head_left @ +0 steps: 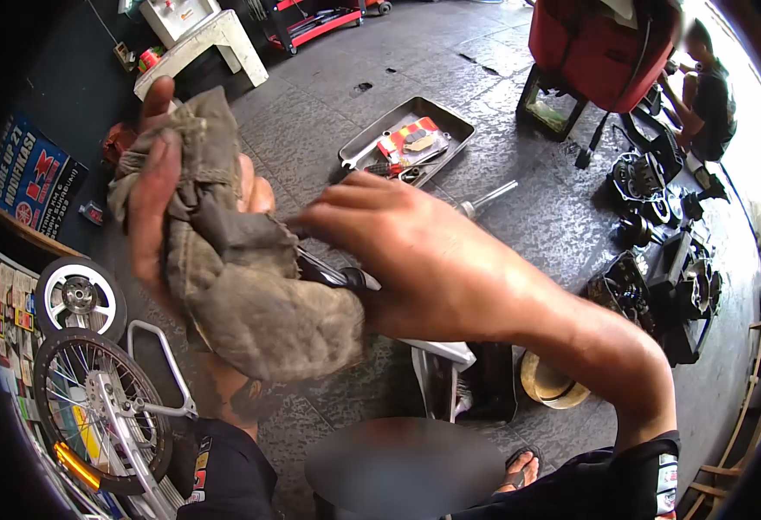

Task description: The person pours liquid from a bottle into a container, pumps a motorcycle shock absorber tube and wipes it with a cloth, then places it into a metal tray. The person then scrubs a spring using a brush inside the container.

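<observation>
A worn grey-brown cloth (263,303) hangs bunched in my left hand (159,199), whose fingers wrap round it at the left of the view. My right hand (398,251) is closed at the cloth's right edge, its fingers bent over a dark, shiny metal part (333,273) that shows between the hand and the cloth. The cloth and my hand cover most of that part, so its full shape is hidden. Just beyond my right hand, a metal tray (454,126) on the floor holds tools and a red and yellow packet.
Spoked wheel (103,407) and white wheel (81,299) stand at left. A round pan (553,381) lies below my right forearm. Engine parts (640,182) cover the right floor, near a crouching person (709,104). A red body (601,52) rests on a stand; a white bench (224,43) is at back left.
</observation>
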`<state>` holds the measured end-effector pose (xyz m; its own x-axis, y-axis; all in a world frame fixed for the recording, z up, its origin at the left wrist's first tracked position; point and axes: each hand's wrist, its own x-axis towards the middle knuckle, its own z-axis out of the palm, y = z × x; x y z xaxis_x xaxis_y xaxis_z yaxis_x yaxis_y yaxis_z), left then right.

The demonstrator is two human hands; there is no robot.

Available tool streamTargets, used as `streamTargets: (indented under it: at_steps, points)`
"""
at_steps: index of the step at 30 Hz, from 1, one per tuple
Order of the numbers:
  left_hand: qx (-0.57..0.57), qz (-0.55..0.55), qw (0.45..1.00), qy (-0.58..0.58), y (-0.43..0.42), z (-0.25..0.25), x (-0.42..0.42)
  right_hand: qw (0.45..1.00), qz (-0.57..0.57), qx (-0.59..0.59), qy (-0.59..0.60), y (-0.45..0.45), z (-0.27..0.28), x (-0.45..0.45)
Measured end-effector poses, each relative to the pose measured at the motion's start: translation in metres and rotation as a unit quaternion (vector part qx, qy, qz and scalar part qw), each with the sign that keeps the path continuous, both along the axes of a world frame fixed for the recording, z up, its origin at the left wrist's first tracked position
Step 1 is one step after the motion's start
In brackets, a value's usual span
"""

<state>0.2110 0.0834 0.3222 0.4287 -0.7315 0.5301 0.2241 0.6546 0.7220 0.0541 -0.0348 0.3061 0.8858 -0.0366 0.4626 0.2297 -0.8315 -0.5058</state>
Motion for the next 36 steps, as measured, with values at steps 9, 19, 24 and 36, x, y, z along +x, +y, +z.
streamTargets:
  at_steps: [9, 19, 24, 36]
  points:
    - [-0.093, 0.461, 0.782, -0.409, -0.065, -0.019, 0.104, 0.938, -0.300, 0.160, -0.058, -0.099, -0.041, -0.074]
    - [-0.014, 0.291, 0.918, 0.267, -0.180, -0.109, 0.290, 0.844, -0.401, 0.213, 0.286, -0.072, -0.109, -0.190]
    - [0.029, 0.235, 0.937, 0.258, -0.166, -0.151, 0.291, 0.813, -0.450, 0.194, 0.314, -0.055, -0.105, -0.232]
    - [0.088, 0.196, 0.953, 0.212, -0.109, -0.103, 0.144, 0.920, -0.337, 0.092, 0.179, -0.071, -0.101, -0.128]
